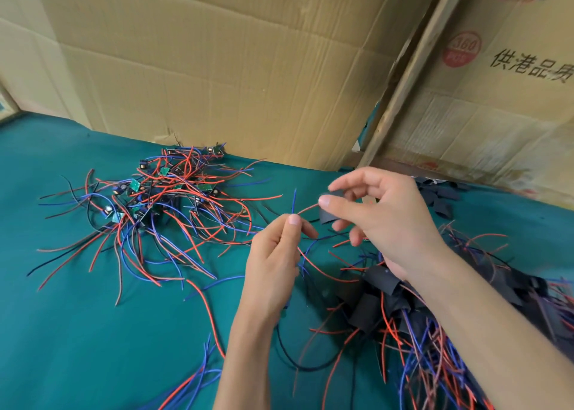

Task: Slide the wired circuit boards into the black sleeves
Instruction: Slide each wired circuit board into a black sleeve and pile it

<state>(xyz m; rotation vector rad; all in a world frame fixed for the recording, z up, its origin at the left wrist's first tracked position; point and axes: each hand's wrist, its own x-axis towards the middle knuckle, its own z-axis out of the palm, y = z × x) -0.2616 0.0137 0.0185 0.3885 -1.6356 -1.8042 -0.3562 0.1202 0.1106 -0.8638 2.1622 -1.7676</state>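
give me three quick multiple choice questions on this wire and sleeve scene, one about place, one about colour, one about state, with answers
1. Where does the heap of bare circuit boards lie?
A. left of both hands
B. under the right hand
C. inside a cardboard box

2. What colour is the table cloth?
A. white
B. teal green
C. yellow

3. What is the right hand doing?
A. resting flat on the cloth
B. pinching a black sleeve
C. holding scissors

Answers:
1. A, the tangle of boards and wires sits on the cloth well to the left of the left hand.
2. B, the cloth is teal green all over.
3. B, its thumb and fingers hold the black sleeve in the air, while the left hand pinches red and blue wires that point towards it.
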